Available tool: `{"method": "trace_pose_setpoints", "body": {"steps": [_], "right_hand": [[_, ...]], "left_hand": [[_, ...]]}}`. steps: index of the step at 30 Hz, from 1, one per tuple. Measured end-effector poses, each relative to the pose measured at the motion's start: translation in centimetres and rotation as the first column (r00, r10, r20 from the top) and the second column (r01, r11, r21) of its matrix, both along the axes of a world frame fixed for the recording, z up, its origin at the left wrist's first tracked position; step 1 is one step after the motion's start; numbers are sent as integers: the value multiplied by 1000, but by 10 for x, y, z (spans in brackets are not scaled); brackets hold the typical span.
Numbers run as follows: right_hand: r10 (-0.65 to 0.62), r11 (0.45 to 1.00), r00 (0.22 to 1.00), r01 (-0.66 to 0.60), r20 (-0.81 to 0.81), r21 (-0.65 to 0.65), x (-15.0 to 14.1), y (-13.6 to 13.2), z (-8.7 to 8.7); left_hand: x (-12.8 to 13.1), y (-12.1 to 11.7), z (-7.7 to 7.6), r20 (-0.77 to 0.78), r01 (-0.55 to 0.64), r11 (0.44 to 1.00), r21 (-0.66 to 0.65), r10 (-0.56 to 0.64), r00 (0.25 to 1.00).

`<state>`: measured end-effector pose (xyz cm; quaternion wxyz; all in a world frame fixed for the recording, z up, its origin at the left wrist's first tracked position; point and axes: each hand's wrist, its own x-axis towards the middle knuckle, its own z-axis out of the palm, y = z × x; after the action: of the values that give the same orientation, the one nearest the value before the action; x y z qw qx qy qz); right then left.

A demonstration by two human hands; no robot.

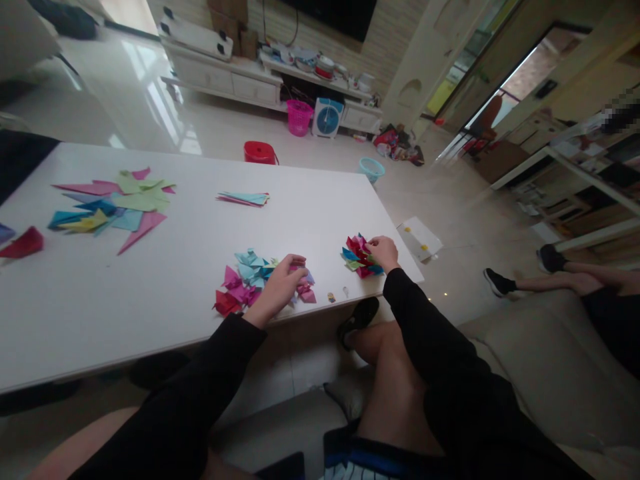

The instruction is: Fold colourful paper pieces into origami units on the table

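My left hand (283, 285) hovers over a loose pile of small folded-paper cranes (239, 293) in light blue, pink, purple and red. Its fingers are half bent and apart, with no paper visible in them. At the table's right end, my right hand (386, 252) has its thumb and fingertips pinched on the edge of a folded paper piece (367, 245), pink-red in colour. That piece belongs to a tight cluster of red, blue and green folded paper (356, 257). Between the two piles, near the front edge, lie two tiny items (331, 297), too small to name.
On the white table (190, 267), a heap of flatter folded papers (113, 207) lies far left, with a thin stack (244, 199) at the back middle. A red stool (260, 153) and a blue basket (371, 168) stand behind. Another person's legs (565, 277) show at right, by the sofa (540, 347).
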<state>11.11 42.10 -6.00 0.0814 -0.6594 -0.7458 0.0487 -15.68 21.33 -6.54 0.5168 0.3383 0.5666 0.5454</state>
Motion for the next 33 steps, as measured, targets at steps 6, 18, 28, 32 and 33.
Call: {"method": "trace_pose_setpoints", "body": {"steps": [6,18,28,32,33], "right_hand": [[-25,1000,999,25,35,-4,3,12,-18],[-51,987,994,65,-96,145,2,16,-5],[311,917,901,-200,-302,346,-60,-33,28],[624,768,747,-531,-231,358,-96,-78,28],[676,729,701,-593,-227,341,-103,-88,28]], "left_hand": [[-3,-2,-5,-43,3,1000,-5,-3,999],[-10,-8,14,-35,2,999,-50,-4,999],[-31,-5,13,-163,-48,999,22,51,985],[-76,0,14,-239,-229,971,65,238,941],[-92,0,13,-250,-289,955,71,297,922]]}}
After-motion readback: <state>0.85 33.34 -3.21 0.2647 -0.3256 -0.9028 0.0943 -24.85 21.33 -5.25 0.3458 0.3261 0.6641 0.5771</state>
